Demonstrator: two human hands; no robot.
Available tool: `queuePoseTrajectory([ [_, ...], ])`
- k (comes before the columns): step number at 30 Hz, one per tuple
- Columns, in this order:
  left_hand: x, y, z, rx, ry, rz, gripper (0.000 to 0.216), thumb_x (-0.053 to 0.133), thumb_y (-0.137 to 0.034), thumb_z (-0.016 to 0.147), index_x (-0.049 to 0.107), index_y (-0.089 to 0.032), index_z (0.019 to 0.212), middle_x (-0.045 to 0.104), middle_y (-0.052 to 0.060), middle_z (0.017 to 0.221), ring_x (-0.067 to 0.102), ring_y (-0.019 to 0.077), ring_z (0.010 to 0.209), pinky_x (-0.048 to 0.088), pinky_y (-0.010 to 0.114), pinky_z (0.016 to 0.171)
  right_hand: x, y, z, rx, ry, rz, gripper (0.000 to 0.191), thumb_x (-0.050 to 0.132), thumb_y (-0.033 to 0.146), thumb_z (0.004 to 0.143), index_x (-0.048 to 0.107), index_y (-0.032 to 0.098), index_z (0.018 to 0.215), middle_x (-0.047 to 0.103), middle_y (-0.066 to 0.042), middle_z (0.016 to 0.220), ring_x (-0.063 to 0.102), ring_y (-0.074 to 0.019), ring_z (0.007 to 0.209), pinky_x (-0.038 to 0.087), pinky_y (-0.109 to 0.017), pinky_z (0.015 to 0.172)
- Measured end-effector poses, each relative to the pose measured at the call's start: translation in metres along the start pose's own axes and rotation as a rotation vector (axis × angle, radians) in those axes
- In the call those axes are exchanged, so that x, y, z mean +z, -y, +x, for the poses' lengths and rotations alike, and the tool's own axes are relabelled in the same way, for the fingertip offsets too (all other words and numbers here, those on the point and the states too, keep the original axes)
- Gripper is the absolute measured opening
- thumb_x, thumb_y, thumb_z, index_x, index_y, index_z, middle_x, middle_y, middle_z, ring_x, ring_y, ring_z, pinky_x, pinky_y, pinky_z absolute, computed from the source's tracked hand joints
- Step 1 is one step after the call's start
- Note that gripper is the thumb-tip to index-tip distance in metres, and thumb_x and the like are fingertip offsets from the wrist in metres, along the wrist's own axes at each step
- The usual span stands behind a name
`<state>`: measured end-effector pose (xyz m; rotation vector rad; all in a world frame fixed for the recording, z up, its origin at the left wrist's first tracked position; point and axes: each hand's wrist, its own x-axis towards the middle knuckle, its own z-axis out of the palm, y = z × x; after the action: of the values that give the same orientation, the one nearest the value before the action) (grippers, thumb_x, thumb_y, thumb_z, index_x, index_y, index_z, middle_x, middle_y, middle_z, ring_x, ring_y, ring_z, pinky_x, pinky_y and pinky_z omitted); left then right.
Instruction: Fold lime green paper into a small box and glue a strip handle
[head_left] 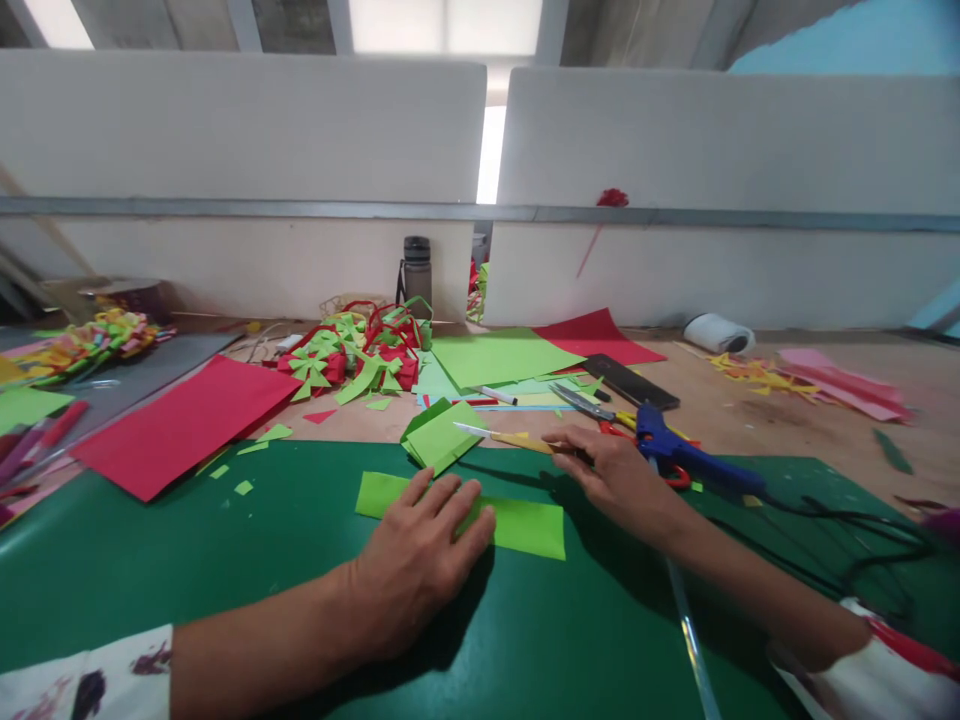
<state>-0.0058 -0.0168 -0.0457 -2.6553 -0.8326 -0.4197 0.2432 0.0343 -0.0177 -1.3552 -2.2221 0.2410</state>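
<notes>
My left hand (431, 535) lies palm down across a bright green paper strip (529, 525), fingers resting on it and slightly spread. The strip is on a dark green mat (225, 560). In my right hand (615, 475), pinched between thumb and fingers, is a craft knife (514, 438) with a yellowish handle and a thin, pale blade pointing left. The blade is above a folded piece of green paper (446, 435) just beyond the strip; whether it touches cannot be told. Close to my right hand are a blue glue gun (686, 450) and scissors (581, 402).
Left is a red paper sheet (187, 425); behind are cut paper pieces (360, 355), a dark bottle (417, 270) and a green sheet (495, 358). A black phone (630, 382) lies right of centre. The glue gun's cord (840, 512) trails right. White panels (240, 140) stand behind.
</notes>
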Motion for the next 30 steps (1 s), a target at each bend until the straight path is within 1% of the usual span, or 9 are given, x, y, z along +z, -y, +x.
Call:
queuePoseTrajectory([
  [3,-0.004,0.0,0.002,0.042,-0.031,0.002,0.031,0.037,-0.017,0.089,0.048,-0.01,0.117,0.056,0.017,0.118,0.052,0.0308,0.102,0.042,0.049,0.086,0.0,0.0,0.0,-0.016,0.004,0.005,0.023,0.047,0.019,0.082,0.065,0.017,0.098,0.07,-0.008,0.101,0.064,-0.0215,0.094,0.048,-0.034,0.083],
  [6,-0.006,0.001,0.004,0.061,-0.023,-0.044,0.029,0.035,-0.015,0.091,0.048,-0.009,0.115,0.061,0.014,0.101,0.054,0.0257,0.088,0.046,0.042,0.073,0.001,-0.001,-0.001,-0.025,0.002,0.012,0.023,0.048,0.02,0.083,0.065,0.017,0.097,0.07,-0.008,0.102,0.064,-0.0217,0.095,0.048,-0.034,0.085],
  [11,0.001,0.001,0.003,0.024,-0.055,-0.139,0.024,0.036,-0.015,0.091,0.05,-0.01,0.109,0.06,0.007,0.078,0.049,0.0186,0.067,0.04,0.033,0.057,0.004,-0.001,-0.002,-0.014,-0.002,0.019,0.022,0.051,0.022,0.082,0.065,0.017,0.098,0.07,-0.008,0.099,0.063,-0.0216,0.092,0.047,-0.034,0.083],
  [13,0.005,0.001,0.001,-0.021,-0.085,-0.177,0.02,0.035,-0.014,0.091,0.054,-0.014,0.098,0.057,0.004,0.072,0.046,0.017,0.063,0.038,0.031,0.056,0.004,0.0,-0.002,-0.012,0.008,0.023,0.019,0.051,0.022,0.082,0.065,0.018,0.094,0.07,-0.007,0.096,0.063,-0.0208,0.089,0.047,-0.034,0.081],
  [15,0.006,0.004,-0.002,-0.051,-0.139,-0.203,0.023,0.032,-0.011,0.092,0.055,-0.015,0.089,0.056,0.004,0.07,0.046,0.0159,0.062,0.037,0.03,0.056,0.004,0.0,-0.002,-0.009,0.022,0.027,0.015,0.05,0.022,0.082,0.064,0.019,0.088,0.069,-0.005,0.092,0.062,-0.0197,0.085,0.047,-0.032,0.077],
  [19,0.0,0.019,-0.01,-0.09,-0.251,-0.203,0.024,0.035,-0.01,0.091,0.057,-0.014,0.08,0.057,0.005,0.07,0.047,0.0146,0.064,0.039,0.027,0.058,0.002,0.001,-0.003,0.025,0.054,0.02,0.015,0.047,0.024,0.085,0.061,0.019,0.08,0.067,-0.002,0.078,0.06,-0.0164,0.069,0.045,-0.028,0.063],
  [23,-0.005,0.03,-0.025,-0.11,-0.248,-0.157,0.024,0.036,-0.009,0.09,0.055,-0.015,0.077,0.059,0.005,0.074,0.048,0.0139,0.066,0.041,0.027,0.063,0.001,0.004,-0.005,0.069,0.079,-0.008,0.016,0.046,0.027,0.085,0.058,0.02,0.077,0.064,0.001,0.069,0.055,-0.0148,0.06,0.041,-0.027,0.056],
  [26,-0.005,0.031,-0.033,-0.108,-0.212,-0.18,0.021,0.037,-0.009,0.089,0.054,-0.016,0.08,0.061,0.005,0.079,0.051,0.014,0.07,0.043,0.027,0.067,0.002,0.008,-0.006,0.043,0.107,0.029,0.016,0.047,0.028,0.084,0.062,0.021,0.083,0.067,-0.001,0.075,0.058,-0.0162,0.063,0.044,-0.028,0.058],
  [30,-0.004,0.035,-0.034,-0.156,-0.225,-0.185,0.02,0.036,-0.008,0.088,0.052,-0.016,0.079,0.057,0.002,0.065,0.047,0.013,0.058,0.039,0.025,0.056,0.002,0.007,-0.006,-0.003,0.132,0.107,0.025,0.048,0.029,0.085,0.066,0.023,0.1,0.07,-0.004,0.096,0.064,-0.0206,0.084,0.05,-0.031,0.07],
])
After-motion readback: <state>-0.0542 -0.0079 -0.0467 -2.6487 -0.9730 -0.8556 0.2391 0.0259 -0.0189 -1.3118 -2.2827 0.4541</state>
